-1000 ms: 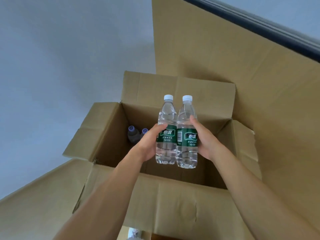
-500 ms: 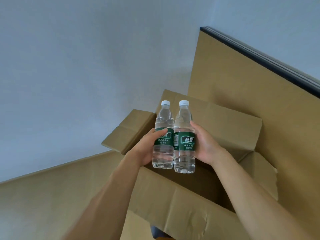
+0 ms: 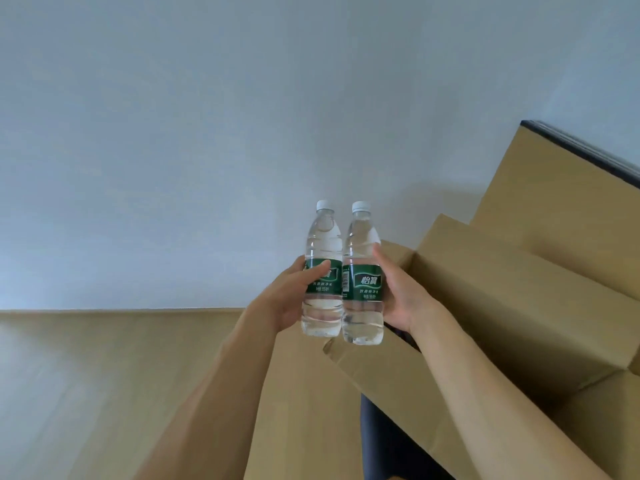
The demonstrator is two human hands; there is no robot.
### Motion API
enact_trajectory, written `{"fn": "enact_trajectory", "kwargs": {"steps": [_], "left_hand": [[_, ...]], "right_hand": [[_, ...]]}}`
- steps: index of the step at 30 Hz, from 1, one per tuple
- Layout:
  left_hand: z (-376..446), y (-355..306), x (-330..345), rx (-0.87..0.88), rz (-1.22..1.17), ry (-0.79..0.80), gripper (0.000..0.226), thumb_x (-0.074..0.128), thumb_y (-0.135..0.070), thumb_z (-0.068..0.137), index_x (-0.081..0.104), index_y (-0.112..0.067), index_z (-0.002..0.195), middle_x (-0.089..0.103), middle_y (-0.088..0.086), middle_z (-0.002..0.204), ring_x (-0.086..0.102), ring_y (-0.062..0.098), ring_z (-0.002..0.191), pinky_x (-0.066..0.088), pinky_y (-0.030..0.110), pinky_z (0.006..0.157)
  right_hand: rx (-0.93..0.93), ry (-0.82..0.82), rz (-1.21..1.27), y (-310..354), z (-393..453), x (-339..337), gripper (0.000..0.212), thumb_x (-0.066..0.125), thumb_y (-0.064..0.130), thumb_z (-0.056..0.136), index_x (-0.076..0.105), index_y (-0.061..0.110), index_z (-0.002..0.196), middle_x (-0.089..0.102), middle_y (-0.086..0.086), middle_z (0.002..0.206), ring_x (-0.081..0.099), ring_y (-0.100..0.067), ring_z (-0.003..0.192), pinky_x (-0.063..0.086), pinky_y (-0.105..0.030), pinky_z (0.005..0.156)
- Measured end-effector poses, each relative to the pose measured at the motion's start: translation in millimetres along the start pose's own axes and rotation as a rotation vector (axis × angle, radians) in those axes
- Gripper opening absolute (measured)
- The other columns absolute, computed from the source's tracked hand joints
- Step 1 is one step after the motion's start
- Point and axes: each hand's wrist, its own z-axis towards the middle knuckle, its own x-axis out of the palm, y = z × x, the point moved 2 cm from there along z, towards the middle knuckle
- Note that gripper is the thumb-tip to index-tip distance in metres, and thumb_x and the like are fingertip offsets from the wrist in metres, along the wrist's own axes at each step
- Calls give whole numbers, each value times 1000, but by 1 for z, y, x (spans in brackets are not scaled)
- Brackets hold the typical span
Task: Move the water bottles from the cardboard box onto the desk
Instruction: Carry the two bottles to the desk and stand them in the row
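Two clear water bottles with white caps and green labels stand upright side by side in the air. My left hand (image 3: 291, 292) grips the left bottle (image 3: 322, 244) at its label. My right hand (image 3: 401, 299) grips the right bottle (image 3: 362, 244) the same way. The bottles touch each other. The open cardboard box (image 3: 502, 306) lies to the right and below them, its inside hidden from here. The light wooden desk top (image 3: 104, 375) stretches to the left, below the bottles.
A pale wall (image 3: 207, 133) rises behind the desk. A tall cardboard panel with a dark top edge (image 3: 571, 209) stands behind the box at the right. A dark object (image 3: 384, 441) shows below the box's near flap.
Both hands have carried the two bottles left, off the box opening and over toward the desk. The view has swung left, so the box now sits at the right edge.
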Motion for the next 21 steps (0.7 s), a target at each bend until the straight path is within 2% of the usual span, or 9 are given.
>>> {"fn": "enact_trajectory", "kwargs": {"steps": [3, 5, 8, 10, 15, 19, 21], "left_hand": [[-38, 1, -47, 26, -78, -105, 39, 60, -39, 99, 57, -18, 133, 70, 13, 124, 69, 31, 112, 57, 54, 91], [-63, 4, -80, 39, -131, -179, 43, 54, -42, 102, 55, -14, 135, 69, 15, 125, 68, 32, 114, 54, 53, 96], [-101, 6, -128, 67, -185, -275, 46, 53, -42, 102, 55, -10, 135, 70, 16, 123, 70, 31, 109, 60, 43, 80], [-128, 6, -158, 96, -213, -330, 49, 57, -43, 100, 55, -9, 135, 70, 16, 122, 71, 32, 109, 60, 42, 77], [-196, 9, -225, 162, -187, -489, 55, 71, -43, 91, 54, -9, 131, 72, 17, 116, 69, 35, 110, 55, 54, 94], [-248, 8, -267, 175, -231, -621, 48, 69, -31, 94, 55, -9, 134, 68, 22, 124, 64, 40, 118, 48, 62, 102], [-273, 7, -283, 163, -238, -687, 41, 68, -30, 95, 58, -13, 131, 69, 20, 124, 64, 39, 118, 45, 63, 104]], "right_hand": [[55, 63, -39, -25, 19, 52, 73, 53, 67, 92, 59, 10, 136, 65, -22, 131, 64, -40, 119, 56, -52, 92], [81, 108, -78, -43, 32, 86, 72, 49, 66, 95, 57, 9, 138, 64, -23, 132, 62, -41, 121, 50, -56, 101], [123, 181, -110, -71, 52, 138, 71, 45, 64, 98, 57, 7, 139, 62, -24, 134, 59, -41, 125, 39, -59, 112], [154, 228, -130, -88, 63, 171, 70, 44, 63, 99, 58, 6, 138, 62, -24, 134, 59, -41, 126, 39, -59, 112], [229, 375, -199, -129, 87, 249, 65, 43, 56, 101, 58, 4, 137, 63, -24, 133, 61, -38, 123, 47, -54, 106], [260, 478, -329, -156, 104, 307, 60, 44, 56, 101, 56, 10, 139, 64, -20, 132, 62, -39, 123, 41, -62, 110], [275, 521, -373, -170, 112, 333, 59, 47, 55, 100, 57, 10, 138, 65, -20, 131, 63, -39, 121, 43, -62, 107]]}}
